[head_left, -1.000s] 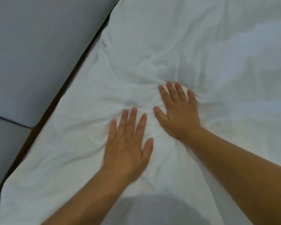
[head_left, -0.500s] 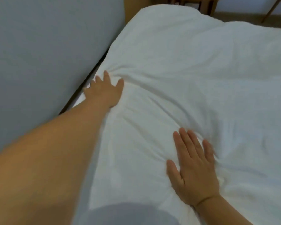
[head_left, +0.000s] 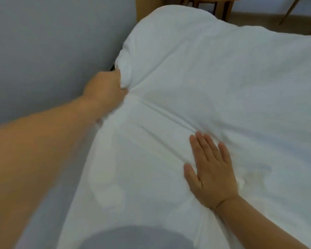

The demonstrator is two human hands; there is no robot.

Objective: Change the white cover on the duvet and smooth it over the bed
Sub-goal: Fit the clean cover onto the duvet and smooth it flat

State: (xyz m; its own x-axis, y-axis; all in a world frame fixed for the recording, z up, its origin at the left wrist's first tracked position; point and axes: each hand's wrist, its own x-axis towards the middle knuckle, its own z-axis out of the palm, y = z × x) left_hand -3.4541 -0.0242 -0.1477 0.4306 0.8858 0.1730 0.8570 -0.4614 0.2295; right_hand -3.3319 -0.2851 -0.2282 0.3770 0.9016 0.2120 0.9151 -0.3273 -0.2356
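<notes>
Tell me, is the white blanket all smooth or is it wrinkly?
Wrinkly. Long creases run across the white cover between the left hand, gripping its bunched edge, and the right hand, pressed flat on it.

no text, label, brand, number or sign can be read anywhere in the view; the white duvet cover (head_left: 214,83) shows plain fabric with no legible print.
</notes>
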